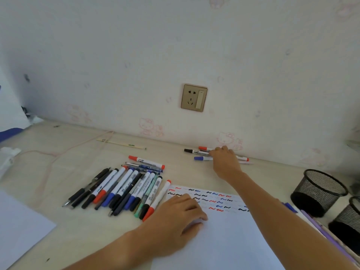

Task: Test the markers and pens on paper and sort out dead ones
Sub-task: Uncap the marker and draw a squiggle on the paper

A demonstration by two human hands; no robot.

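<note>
Left hand (pixel 175 217) lying flat, fingers relaxed, pinning test paper (pixel 224 240); right hand (pixel 226 162) reaching the far marker group (pixel 200 153), probably rejects; grip there unclear.

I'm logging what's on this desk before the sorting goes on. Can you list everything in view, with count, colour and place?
test paper: one, white, red, blue and black squiggles along its top, desk front
large row of pens and markers: over a dozen, black, blue, red and green caps, left of the test paper
small group of markers: about four, black, red and blue caps, by the wall
mesh pen cups: two, black, right edge
wall socket: one, gold, on the wall
second sheet: one, white, front left
left hand: rests flat on the test paper
right hand: on the small group of markers, grip unclear
</note>
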